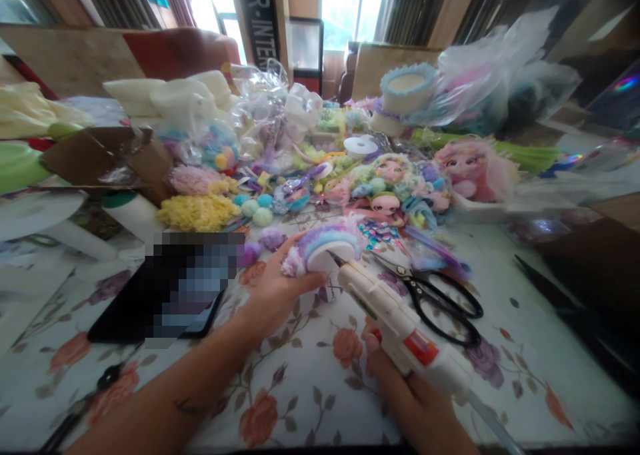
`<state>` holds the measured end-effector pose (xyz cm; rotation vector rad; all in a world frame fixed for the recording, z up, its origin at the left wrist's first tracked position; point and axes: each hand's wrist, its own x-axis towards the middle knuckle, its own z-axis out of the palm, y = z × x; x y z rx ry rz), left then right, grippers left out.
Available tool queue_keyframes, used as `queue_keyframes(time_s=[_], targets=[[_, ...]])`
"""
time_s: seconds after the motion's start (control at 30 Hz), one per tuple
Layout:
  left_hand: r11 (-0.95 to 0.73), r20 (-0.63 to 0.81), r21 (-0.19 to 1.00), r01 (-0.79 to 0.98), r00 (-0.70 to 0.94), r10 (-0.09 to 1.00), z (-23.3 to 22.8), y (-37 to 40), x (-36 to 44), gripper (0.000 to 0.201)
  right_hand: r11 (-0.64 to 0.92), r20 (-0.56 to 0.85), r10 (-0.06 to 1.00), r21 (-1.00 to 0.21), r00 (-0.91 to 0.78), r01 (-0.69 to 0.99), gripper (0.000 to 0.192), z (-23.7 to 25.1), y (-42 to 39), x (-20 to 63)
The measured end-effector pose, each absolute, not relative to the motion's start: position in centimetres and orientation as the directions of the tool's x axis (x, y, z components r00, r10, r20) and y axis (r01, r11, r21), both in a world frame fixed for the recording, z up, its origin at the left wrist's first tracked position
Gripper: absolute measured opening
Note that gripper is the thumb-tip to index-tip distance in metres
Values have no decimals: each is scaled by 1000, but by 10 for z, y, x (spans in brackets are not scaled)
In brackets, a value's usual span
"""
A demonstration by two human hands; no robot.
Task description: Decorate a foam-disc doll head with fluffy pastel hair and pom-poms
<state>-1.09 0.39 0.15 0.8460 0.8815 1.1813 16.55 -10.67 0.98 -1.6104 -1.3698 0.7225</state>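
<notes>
From the head view, I watched the person's two hands at work, apart from each other but each full. The left hand [277, 278] pinched a fluffy rainbow piece [333, 237] at its near left end, thumb below and fingers behind. The right hand [405, 388] was wrapped around the grip of a white glue gun [380, 302]. The gun's long axis slanted from lower right up and leftward, so its dark nozzle [334, 256] came in from the right, over the rainbow piece's pale flat face [321, 262]. Whether the tip touched that face or hung just off it, I could not tell. The rainbow piece lay ahead of both hands, its arch spanning left to right with the curve on the far side; the left hand was the nearer one.

Just right of the gun lay black-handled scissors [411, 284]; beyond the left forearm was a dark tablet [120, 308]. All this was on a rose-patterned tablecloth [300, 382]. Sequins [380, 234] and purple pompoms [273, 238] sat close by, and doll heads [385, 205] and yellow yarn [200, 208] were heaped behind. Past the clutter, a bright window [350, 8] stood beside a lettered dark banner [260, 22].
</notes>
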Motion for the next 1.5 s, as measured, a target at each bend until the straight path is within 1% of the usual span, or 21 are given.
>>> queue_keyframes(time_s=[0.17,0.27,0.4,0.6,0.8,1.0,1.17,1.37,1.5], targets=[[190,-143,895,-402,145,979,3,4,-11,73,6,124,968,-879,217,476,39,9,-107,165],[200,-154,893,-403,143,978,3,4,-10,74,-18,114,963,-878,245,478,41,12,-106,165],[201,-152,891,-407,148,977,4,4,-10,74,-11,89,975,-897,203,442,38,15,-105,164],[199,-157,886,-419,134,979,6,4,-9,76,33,138,974,-871,180,490,33,11,-105,166],[201,-165,880,-430,120,979,5,4,-9,78,3,123,974,-845,188,534,30,8,-106,167],[188,-144,882,-433,134,981,5,6,-9,80,48,125,984,-872,127,487,31,14,-103,167],[193,-149,879,-435,133,980,5,5,-9,81,-50,63,978,-857,201,512,30,16,-104,165],[193,-152,876,-443,126,980,6,5,-8,81,-45,60,982,-842,176,538,33,8,-107,166],[195,-158,879,-435,120,980,6,5,-8,81,-80,53,975,-819,215,569,34,1,-109,167]])
